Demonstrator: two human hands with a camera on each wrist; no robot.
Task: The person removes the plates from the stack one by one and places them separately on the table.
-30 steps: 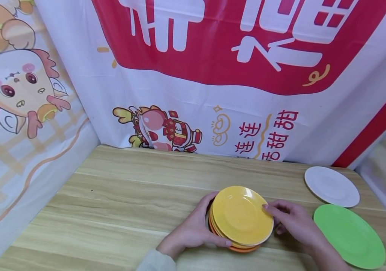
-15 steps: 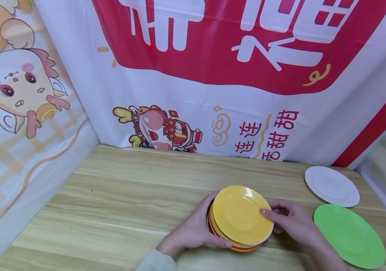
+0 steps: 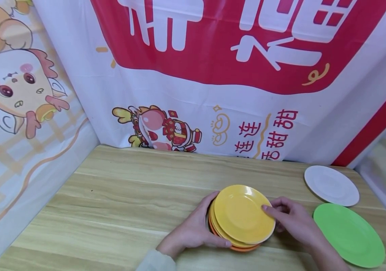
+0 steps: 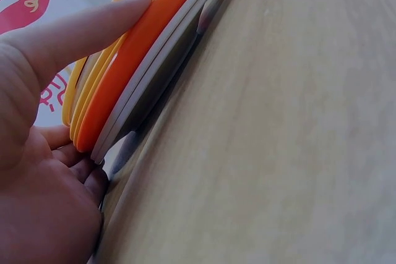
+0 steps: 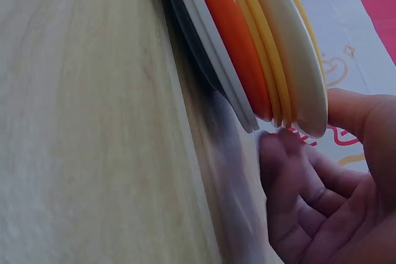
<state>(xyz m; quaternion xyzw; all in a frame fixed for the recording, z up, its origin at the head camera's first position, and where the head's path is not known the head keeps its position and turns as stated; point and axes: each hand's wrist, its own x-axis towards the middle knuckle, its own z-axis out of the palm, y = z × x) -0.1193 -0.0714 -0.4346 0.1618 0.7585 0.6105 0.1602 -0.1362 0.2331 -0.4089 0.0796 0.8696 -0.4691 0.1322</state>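
Observation:
A stack of small plates sits between both hands in the head view. Its top yellow plate [image 3: 243, 212] is shifted right and tilts up from the pile on its right side. More yellow plates [image 5: 272, 60], an orange plate [image 4: 139, 60] and pale plates [image 5: 213, 51] lie beneath it. My left hand [image 3: 196, 227] grips the stack's left side, thumb along the near rims and fingers round the far side. With the thumb on its upper face, my right hand [image 3: 294, 222] pinches the top plate's right rim. The curled fingers below are partly blurred in the right wrist view.
A green oval plate [image 3: 348, 235] lies just right of my right hand. Behind it, near the table's back right corner, is a white oval plate [image 3: 332, 185]. The wooden table [image 3: 128, 203] ends at printed cloth hangings [image 3: 193, 90] at the back and sides.
The top yellow plate has moved slightly right and up off the plates below, along with my right hand. My left hand stays on the stack.

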